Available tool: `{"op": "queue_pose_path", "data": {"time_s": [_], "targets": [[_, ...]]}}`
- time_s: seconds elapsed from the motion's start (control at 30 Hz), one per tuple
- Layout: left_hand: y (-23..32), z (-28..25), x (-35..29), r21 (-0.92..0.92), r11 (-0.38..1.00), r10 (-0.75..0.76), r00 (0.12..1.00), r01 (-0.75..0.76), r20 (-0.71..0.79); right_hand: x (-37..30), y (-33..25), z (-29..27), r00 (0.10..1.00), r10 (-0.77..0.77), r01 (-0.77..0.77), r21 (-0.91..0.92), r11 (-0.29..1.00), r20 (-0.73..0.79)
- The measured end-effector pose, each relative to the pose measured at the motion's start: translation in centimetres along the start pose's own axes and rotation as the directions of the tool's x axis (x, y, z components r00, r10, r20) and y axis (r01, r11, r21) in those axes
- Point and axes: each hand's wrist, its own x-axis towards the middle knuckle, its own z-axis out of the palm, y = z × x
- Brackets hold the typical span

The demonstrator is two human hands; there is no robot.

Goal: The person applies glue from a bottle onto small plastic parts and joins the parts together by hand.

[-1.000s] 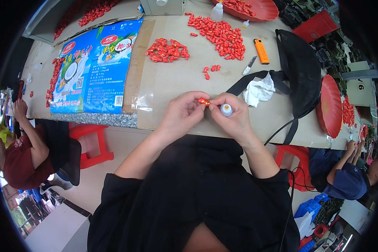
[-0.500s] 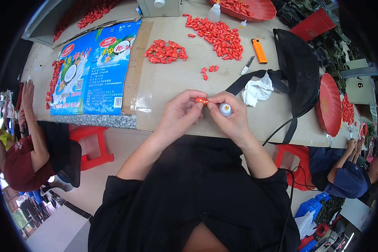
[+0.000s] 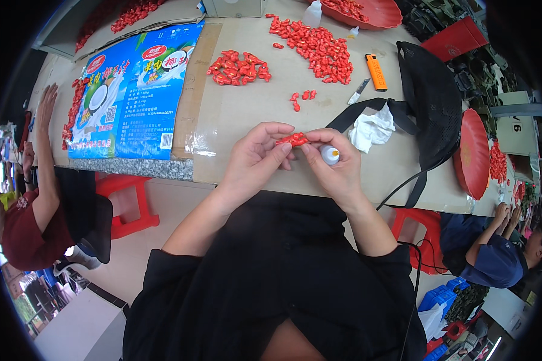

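My left hand [image 3: 257, 161] pinches a small glossy red piece [image 3: 295, 139] with yellow marks, held just above the table's near edge. From the other side, my right hand [image 3: 338, 169] steadies the same piece with thumb and fingertips. A small white dropper bottle [image 3: 329, 154] with a yellowish tip is tucked within my right hand's fingers. Beyond my hands lie a few loose red pieces [image 3: 296, 106], a smaller heap of red pieces [image 3: 239, 68] and a larger heap [image 3: 322, 51].
To the right are an orange lighter [image 3: 376, 73], a craft knife [image 3: 359, 91], a crumpled tissue [image 3: 372, 127], a black bag [image 3: 430, 96] and a red dish [image 3: 472, 153]. Blue printed cardboard [image 3: 135, 90] covers the left. Another bottle [image 3: 312, 14] stands far back. People sit at both sides.
The red piece has turned in my fingertips and now shows more of its side. My right hand has tilted the bottle rightward. At left, the other person's hand has risen.
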Motion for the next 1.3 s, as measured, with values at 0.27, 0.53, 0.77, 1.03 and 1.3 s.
{"op": "queue_pose_path", "data": {"time_s": [0.27, 0.53, 0.77, 1.03, 1.3], "targets": [[0.02, -0.01, -0.02, -0.005, 1.0, -0.003, 1.0, 0.003, 0.012, 0.11, 0.17, 0.05, 0.999, -0.034, 0.034, 0.007, 0.999, -0.001], [0.14, -0.05, 0.08, 0.002, 1.0, -0.009, 1.0, 0.009, 0.03, 0.17, 0.04, 0.01, 0.998, -0.066, 0.066, 0.016, 0.998, 0.006], [0.14, 0.12, 0.08, 0.002, 1.0, 0.009, 1.0, -0.009, -0.004, 0.19, -0.12, 0.01, 0.999, -0.054, 0.053, 0.026, 0.998, 0.011], [0.19, -0.54, -0.06, -0.032, 0.996, -0.083, 0.996, 0.084, 0.037, 0.53, -0.22, -0.08, 0.994, -0.11, 0.112, -0.064, 0.992, 0.027], [0.27, -0.1, -0.01, 0.094, 0.995, -0.036, 0.999, 0.034, 0.023, 0.35, -0.04, -0.32, 0.999, 0.046, -0.046, 0.002, 0.999, 0.004]]}}
